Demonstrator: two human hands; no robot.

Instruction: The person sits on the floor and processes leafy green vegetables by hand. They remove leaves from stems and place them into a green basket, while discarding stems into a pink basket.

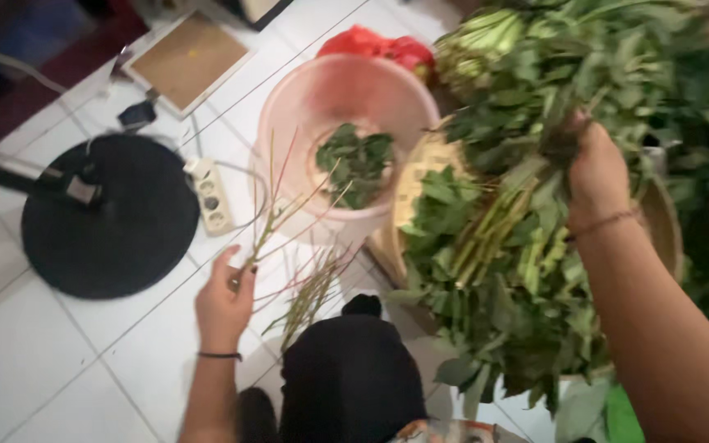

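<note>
We see a big bundle of leafy green stalks [502, 246] hanging from our right hand [596, 168], whose fingers are clenched round it near the top; its long axis runs from one o'clock down to seven. Our left hand [225, 299], at eight o'clock from the bundle and well apart, pinches a few thin stripped reddish-green stems [289, 205] that point up to one o'clock. Beneath the bundle sits a woven bamboo tray [416, 176], just beside a pink plastic basin [346, 107] holding plucked leaves [354, 164]. More bare stems [313, 291] lie on the white tiled floor [59, 361]. At nine o'clock stand a black round stand base [112, 217] and a white power strip [211, 197].
</note>
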